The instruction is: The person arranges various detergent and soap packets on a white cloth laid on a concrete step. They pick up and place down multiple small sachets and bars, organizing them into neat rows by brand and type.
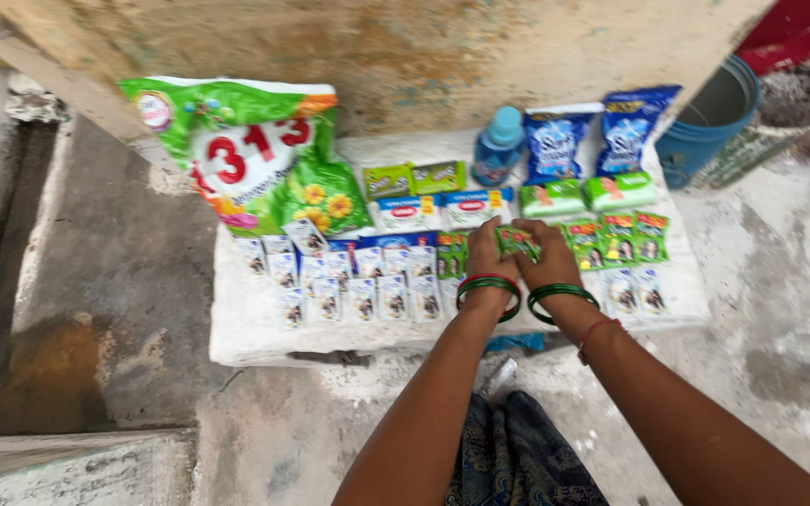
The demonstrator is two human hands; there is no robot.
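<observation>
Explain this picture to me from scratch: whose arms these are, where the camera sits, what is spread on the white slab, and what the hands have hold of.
There is no machine here. The camera is worn on a person's head and looks down, so the two bare arms reaching in from the bottom are that person's own. The left hand and the right hand meet over a strip of small green sachets and both touch it; how firmly they grip is hard to tell. Each wrist wears green bangles.

The white slab stands before a worn wall. On it lie a big green bag, rows of small white and blue sachets, a blue bottle, two blue pouches and some flat packets. A blue bucket stands to the right on the ground.
</observation>
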